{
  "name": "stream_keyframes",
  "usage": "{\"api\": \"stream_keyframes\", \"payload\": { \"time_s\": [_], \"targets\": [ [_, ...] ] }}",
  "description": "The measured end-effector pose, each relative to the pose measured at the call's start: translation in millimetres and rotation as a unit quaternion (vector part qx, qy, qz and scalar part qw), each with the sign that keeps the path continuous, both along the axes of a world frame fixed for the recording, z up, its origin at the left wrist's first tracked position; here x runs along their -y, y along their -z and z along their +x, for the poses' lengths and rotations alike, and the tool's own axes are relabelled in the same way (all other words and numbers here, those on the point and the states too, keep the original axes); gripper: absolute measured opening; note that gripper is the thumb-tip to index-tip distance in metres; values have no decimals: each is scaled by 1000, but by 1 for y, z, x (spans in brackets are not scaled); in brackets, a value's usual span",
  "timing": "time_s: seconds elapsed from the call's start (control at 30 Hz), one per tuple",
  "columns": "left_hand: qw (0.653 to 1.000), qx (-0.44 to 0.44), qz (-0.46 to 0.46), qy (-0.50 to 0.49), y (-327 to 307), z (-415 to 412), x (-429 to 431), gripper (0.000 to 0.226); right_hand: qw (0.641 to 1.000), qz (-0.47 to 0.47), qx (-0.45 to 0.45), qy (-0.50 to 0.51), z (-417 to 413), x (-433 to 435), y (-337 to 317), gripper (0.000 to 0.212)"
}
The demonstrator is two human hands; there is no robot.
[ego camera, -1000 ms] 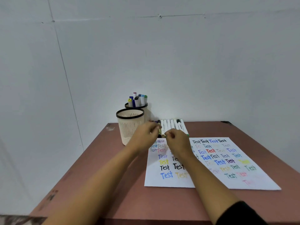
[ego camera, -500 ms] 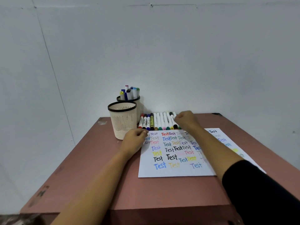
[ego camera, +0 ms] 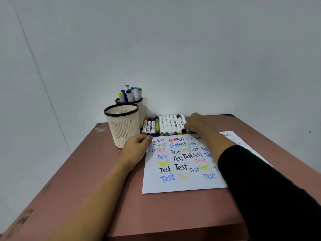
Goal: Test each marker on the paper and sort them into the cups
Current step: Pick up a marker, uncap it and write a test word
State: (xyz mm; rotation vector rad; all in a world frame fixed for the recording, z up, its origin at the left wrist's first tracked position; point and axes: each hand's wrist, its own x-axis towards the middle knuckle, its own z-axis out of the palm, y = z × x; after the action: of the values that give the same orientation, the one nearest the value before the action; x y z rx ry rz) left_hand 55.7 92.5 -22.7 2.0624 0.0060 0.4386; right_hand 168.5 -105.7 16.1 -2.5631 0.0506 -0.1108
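A white paper point(ego camera: 182, 185) covered with coloured "Test" words lies on the table. Behind it, several markers point(ego camera: 163, 126) lie side by side in a row. My right hand point(ego camera: 196, 123) reaches over the paper to the row's right end, and its fingers curl round the rightmost marker point(ego camera: 189, 132), a white one with a green cap. My left hand point(ego camera: 137, 147) rests with curled fingers on the paper's top left corner and holds nothing. A cream cup point(ego camera: 121, 110) with a black rim stands empty at the left. Behind it a second cup point(ego camera: 139, 100) holds several markers.
The reddish-brown table point(ego camera: 104, 188) stands against a white wall, with its front edge near me. A second sheet of paper point(ego camera: 229, 135) shows to the right, partly hidden by my right arm in a black sleeve.
My right hand moved from the middle of the marker row to its right end. My left hand drew back from the markers to the paper's corner. In the last half second little moved.
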Motion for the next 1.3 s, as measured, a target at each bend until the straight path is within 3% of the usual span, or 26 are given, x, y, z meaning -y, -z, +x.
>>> {"api": "stream_keyframes", "payload": {
  "time_s": [0.3,0.57,0.73,0.97,1.1,1.23,1.3],
  "targets": [
    [998,16,67,0,-1,-1,4,27,998,-52,42,7,9,-2,11,31],
    [997,18,70,-4,-3,-5,3,28,989,98,94,58,-11,7,-5,25],
    [996,28,78,-17,-4,-8,5,28,977,190,99,19,-44,3,-15,27],
    [972,169,161,-4,-1,-15,6,30,887,448,8,-111,-102,-1,-14,13],
    [949,209,235,35,3,-14,3,40,869,486,-14,-90,-113,-1,-7,26],
    [937,206,276,55,0,-15,6,23,854,515,-51,-55,-115,-3,-3,40],
    [936,209,276,68,-1,-17,7,21,823,557,-91,-61,-115,-2,-2,49]
  ]
}}
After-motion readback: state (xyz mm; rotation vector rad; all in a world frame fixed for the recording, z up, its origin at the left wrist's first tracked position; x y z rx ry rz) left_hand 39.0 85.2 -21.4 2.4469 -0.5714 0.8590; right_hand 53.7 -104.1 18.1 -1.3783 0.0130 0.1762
